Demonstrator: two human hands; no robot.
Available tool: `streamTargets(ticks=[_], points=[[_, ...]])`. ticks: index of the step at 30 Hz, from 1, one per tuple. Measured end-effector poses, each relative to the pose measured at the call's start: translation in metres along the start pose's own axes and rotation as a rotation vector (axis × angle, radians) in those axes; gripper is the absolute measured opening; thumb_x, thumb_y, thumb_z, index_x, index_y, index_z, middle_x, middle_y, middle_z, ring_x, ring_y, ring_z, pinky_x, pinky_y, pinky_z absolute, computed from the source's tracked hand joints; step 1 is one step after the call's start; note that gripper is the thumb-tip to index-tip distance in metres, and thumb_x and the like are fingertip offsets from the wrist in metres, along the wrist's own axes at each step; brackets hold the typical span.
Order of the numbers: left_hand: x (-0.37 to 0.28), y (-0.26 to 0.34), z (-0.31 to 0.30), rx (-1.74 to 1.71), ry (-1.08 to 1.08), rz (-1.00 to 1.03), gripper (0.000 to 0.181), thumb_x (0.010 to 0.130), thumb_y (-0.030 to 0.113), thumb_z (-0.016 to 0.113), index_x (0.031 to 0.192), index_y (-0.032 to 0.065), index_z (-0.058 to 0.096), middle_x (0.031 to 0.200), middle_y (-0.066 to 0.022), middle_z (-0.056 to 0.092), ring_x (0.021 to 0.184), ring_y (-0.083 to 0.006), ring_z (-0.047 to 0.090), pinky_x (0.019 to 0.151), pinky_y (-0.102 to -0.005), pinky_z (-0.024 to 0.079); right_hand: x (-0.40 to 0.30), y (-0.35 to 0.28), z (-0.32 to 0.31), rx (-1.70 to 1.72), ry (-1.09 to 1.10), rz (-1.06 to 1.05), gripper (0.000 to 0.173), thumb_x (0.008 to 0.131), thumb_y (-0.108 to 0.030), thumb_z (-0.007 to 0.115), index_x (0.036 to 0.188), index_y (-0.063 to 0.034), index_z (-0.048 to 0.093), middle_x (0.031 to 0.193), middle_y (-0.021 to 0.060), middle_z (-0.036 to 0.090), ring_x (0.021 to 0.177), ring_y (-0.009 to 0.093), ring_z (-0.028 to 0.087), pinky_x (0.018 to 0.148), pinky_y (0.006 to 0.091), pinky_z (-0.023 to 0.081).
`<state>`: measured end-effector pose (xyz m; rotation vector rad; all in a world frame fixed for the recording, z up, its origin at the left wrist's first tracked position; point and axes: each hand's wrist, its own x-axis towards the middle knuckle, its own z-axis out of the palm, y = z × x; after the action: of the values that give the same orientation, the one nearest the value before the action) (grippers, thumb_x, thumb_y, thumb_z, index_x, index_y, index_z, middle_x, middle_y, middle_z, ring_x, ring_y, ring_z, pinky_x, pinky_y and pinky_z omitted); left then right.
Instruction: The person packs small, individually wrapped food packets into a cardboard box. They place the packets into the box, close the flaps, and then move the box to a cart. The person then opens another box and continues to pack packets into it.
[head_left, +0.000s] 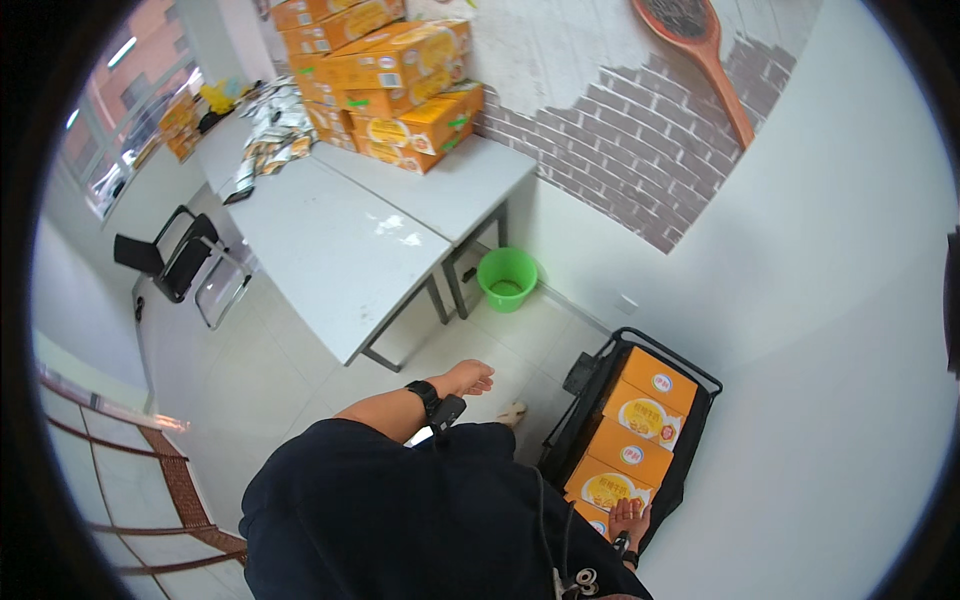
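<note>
Over the tiled floor, my left hand (472, 377) hangs with its fingers loosely bent and nothing in it; a black watch is on that wrist. My right hand (628, 519) rests on the lower part of a row of orange milk cartons (636, 451), its fingers spread over a carton's printed side. These cartons lie in a black folding wagon (679, 491) with a metal frame, which stands along the white wall. The underside of my right hand is hidden, so a hold on the carton does not show.
Two white tables (337, 247) stand ahead, with stacked orange cartons (409, 64) and a heap of small packets (277, 124) at the far end. A green bucket (507, 279) sits on the floor beside the table legs. A black chair (187, 255) is at the left.
</note>
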<state>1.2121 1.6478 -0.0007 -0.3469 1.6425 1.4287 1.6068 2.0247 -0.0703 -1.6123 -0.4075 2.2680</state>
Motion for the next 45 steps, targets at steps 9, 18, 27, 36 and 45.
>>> streamTargets(ticks=[9, 18, 27, 36, 45], points=[[-0.094, -0.016, -0.073, -0.195, 0.085, 0.121, 0.031, 0.088, 0.026, 0.058, 0.111, 0.0058, 0.052, 0.097, -0.0097, 0.061, 0.086, -0.0210, 0.062, 0.073, -0.0335, 0.049, -0.024, 0.024, 0.074, -0.089, -0.200, -0.066, 0.063, 0.085, -0.056, 0.053, 0.126, -0.0093, 0.043, 0.122, 0.0101, 0.050, 0.111, 0.022, 0.051, 0.091, 0.0364, 0.042], [-0.196, -0.081, -0.197, -0.397, 0.142, 0.196, 0.031, 0.089, 0.027, 0.059, 0.110, 0.0061, 0.049, 0.103, -0.0117, 0.059, 0.094, -0.0220, 0.060, 0.079, -0.0336, 0.049, -0.044, 0.113, 0.137, -0.267, -0.285, 0.018, 0.076, 0.086, -0.058, 0.047, 0.140, -0.0085, 0.029, 0.137, 0.0101, 0.040, 0.114, 0.020, 0.048, 0.092, 0.0365, 0.042], [-0.304, -0.219, -0.365, -0.955, 0.477, 0.331, 0.031, 0.091, 0.023, 0.053, 0.116, 0.0042, 0.050, 0.107, -0.0161, 0.057, 0.098, -0.0270, 0.059, 0.087, -0.0387, 0.049, -0.140, 0.243, 0.284, -0.532, -0.604, 0.097, 0.072, 0.086, -0.051, 0.055, 0.137, -0.0062, 0.034, 0.132, 0.0104, 0.045, 0.114, 0.023, 0.048, 0.095, 0.0369, 0.040], [-0.435, -0.351, -0.485, -1.290, 0.762, 0.564, 0.034, 0.092, 0.022, 0.051, 0.119, 0.0024, 0.049, 0.116, -0.0178, 0.055, 0.104, -0.0278, 0.057, 0.089, -0.0378, 0.048, -0.218, 0.397, 0.399, -0.616, -0.895, 0.186, 0.067, 0.086, -0.050, 0.056, 0.135, -0.0086, 0.036, 0.133, 0.0137, 0.043, 0.114, 0.021, 0.046, 0.092, 0.0348, 0.041], [-0.503, -0.454, -0.504, -1.679, 1.035, 0.704, 0.027, 0.090, 0.022, 0.052, 0.110, 0.0031, 0.052, 0.106, -0.0127, 0.060, 0.098, -0.0249, 0.059, 0.086, -0.0364, 0.050, -0.301, 0.471, 0.504, -0.626, -1.004, 0.152, 0.058, 0.087, -0.044, 0.057, 0.126, -0.0041, 0.042, 0.116, 0.0125, 0.053, 0.103, 0.021, 0.055, 0.089, 0.0347, 0.046]])
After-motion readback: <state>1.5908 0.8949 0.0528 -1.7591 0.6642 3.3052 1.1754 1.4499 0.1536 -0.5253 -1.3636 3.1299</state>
